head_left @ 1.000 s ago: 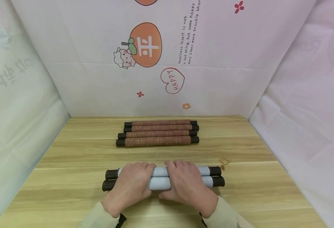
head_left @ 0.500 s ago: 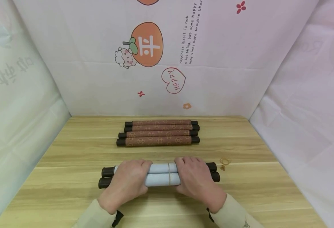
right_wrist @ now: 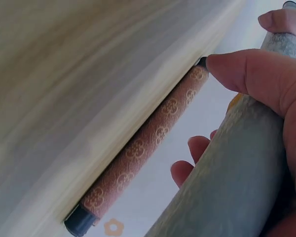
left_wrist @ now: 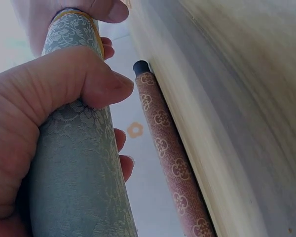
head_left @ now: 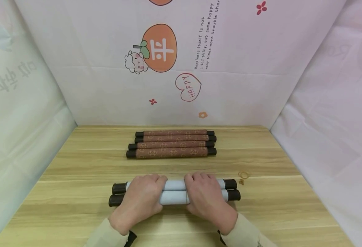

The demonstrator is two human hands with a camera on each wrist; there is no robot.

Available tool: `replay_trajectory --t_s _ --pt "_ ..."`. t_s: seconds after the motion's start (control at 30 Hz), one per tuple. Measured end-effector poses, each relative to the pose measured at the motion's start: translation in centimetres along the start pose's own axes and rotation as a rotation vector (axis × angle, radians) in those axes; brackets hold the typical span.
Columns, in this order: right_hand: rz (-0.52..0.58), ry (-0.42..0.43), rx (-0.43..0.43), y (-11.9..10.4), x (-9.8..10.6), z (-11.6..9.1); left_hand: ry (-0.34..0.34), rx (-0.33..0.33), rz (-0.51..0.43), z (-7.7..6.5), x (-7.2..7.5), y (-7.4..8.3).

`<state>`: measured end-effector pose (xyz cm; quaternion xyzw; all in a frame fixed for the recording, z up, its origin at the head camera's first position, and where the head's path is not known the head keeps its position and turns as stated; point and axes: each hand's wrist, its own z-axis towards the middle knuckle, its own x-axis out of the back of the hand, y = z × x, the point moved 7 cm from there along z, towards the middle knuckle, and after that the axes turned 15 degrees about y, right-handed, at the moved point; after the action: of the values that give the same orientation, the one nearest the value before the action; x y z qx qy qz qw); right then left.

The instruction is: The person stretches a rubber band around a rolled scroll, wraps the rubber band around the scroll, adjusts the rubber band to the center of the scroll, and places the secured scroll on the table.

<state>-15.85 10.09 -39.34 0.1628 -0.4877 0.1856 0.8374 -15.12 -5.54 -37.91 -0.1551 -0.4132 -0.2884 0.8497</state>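
Observation:
Two light blue-grey hanging scrolls point(head_left: 173, 197) with black end knobs lie side by side across the front of the table. My left hand point(head_left: 141, 197) grips the pair left of the middle, its thumb point(left_wrist: 106, 89) over the near scroll's patterned cloth. Right of the middle, my right hand point(head_left: 206, 197) holds the same pair, thumb on the near side and fingertips point(right_wrist: 182, 173) curled round the far side. A thin rubber band point(head_left: 187, 197) circles them beside my right hand, partly covered by it. Whether the scrolls touch the table is unclear.
Several brown scrolls point(head_left: 171, 153) with gold flower patterns and black knobs lie in a row farther back on the wooden table point(head_left: 85, 164). Loose rubber bands point(head_left: 243, 175) and a small brown bunched piece point(head_left: 241, 181) lie at the right. White printed cloth point(head_left: 113, 96) walls the table in.
The pair of blue-grey scrolls shifted left and away from me, then came back partway. My hands spread apart, baring the rubber band, and have since drawn closer again.

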Motion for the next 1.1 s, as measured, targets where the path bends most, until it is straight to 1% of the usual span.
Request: replay_trajectory --t_s 0.13,0.27,0.43,0.6,0.73,0.83,1.1 --pt "-0.017 -0.011 -0.013 -0.4 -0.1 0.1 -0.011 0.007 0.008 0.0 0.0 0.1" --pt "-0.024 -0.013 -0.015 -0.7 -0.1 0.2 -0.004 0.01 0.011 0.0 0.0 0.1" --pt "-0.019 0.012 0.004 -1.1 0.1 0.3 -0.001 0.006 0.016 -0.1 0.1 0.2" --pt "-0.037 0.027 0.017 -1.4 0.1 0.2 -0.016 0.011 0.015 -0.3 -0.2 0.3" --pt "-0.045 0.024 0.039 -2.1 0.2 0.3 -0.001 -0.001 -0.003 -0.3 -0.2 0.7" --pt "-0.049 0.043 0.055 -2.6 0.3 0.3 0.012 -0.011 -0.011 -0.2 -0.2 0.9" --pt "-0.06 0.069 0.063 -3.0 0.4 0.5 0.028 -0.024 -0.005 -0.2 -0.3 1.1"
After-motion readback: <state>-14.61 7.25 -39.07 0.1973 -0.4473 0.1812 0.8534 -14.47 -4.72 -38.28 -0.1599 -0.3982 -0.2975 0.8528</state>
